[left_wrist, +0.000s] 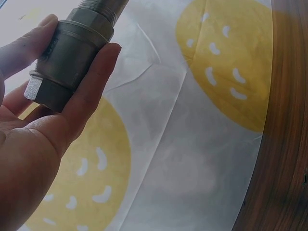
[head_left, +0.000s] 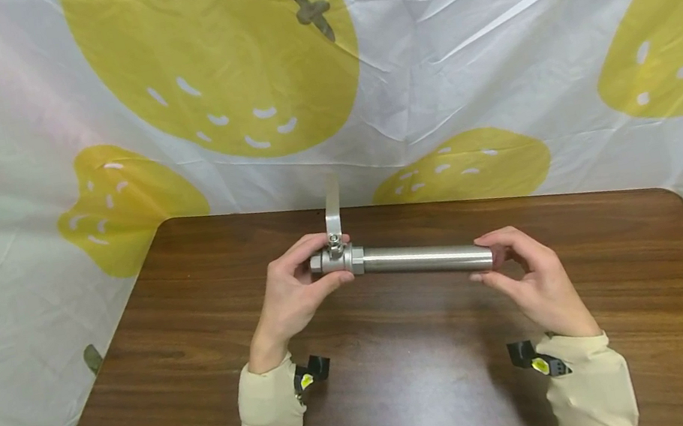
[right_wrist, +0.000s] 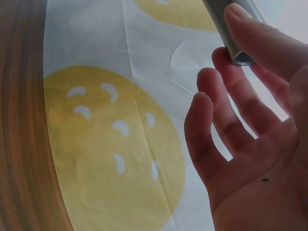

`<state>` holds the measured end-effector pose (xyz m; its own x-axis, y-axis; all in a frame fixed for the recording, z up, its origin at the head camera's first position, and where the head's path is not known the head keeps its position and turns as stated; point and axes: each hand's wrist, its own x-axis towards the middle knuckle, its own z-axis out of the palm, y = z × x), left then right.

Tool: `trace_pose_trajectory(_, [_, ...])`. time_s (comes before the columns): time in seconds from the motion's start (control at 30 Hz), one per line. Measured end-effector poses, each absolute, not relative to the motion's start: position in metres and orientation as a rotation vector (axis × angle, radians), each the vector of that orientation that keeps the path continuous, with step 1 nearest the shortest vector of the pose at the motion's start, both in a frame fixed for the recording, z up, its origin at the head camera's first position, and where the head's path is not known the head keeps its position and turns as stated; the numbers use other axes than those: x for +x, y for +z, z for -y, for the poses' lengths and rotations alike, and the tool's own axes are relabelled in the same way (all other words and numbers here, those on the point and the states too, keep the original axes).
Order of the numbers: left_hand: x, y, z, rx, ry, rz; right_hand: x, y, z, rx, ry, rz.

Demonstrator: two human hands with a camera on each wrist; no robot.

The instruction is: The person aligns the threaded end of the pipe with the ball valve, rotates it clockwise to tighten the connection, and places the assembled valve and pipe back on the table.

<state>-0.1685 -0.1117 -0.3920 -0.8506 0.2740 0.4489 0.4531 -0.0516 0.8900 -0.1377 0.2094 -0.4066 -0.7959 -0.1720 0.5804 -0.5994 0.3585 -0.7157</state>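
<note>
Only the right wrist view shows the hollow end of the tube [right_wrist: 237,33], with the right hand [head_left: 538,277] pinching it between thumb and fingertips. Only the head view shows the lever [head_left: 333,214], while the left wrist view looks closely at the valve [head_left: 338,262] and its hex end, with marks too dim to read. The left hand [head_left: 289,302] is clamped around the valve, thumb against fingers. Both hands hold valve and tube, end to end, above the surface [head_left: 141,400]. In the head view the lever crosses its back edge, against the cloth [head_left: 394,44]; dark wood stretches well beyond either hand. The tube is smooth, brushed silver metal, tilted slightly down rightward; the lever is flat and pale.
</note>
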Motion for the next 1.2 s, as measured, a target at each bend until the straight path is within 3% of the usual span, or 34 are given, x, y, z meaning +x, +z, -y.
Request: trace_pose_trajectory(1.2, [-0.1684, -0.3914, 0.1123, -0.805, -2.000, 2.081, -0.1334, -0.4040, -0.2113, 0.618, 1.334, 2.337])
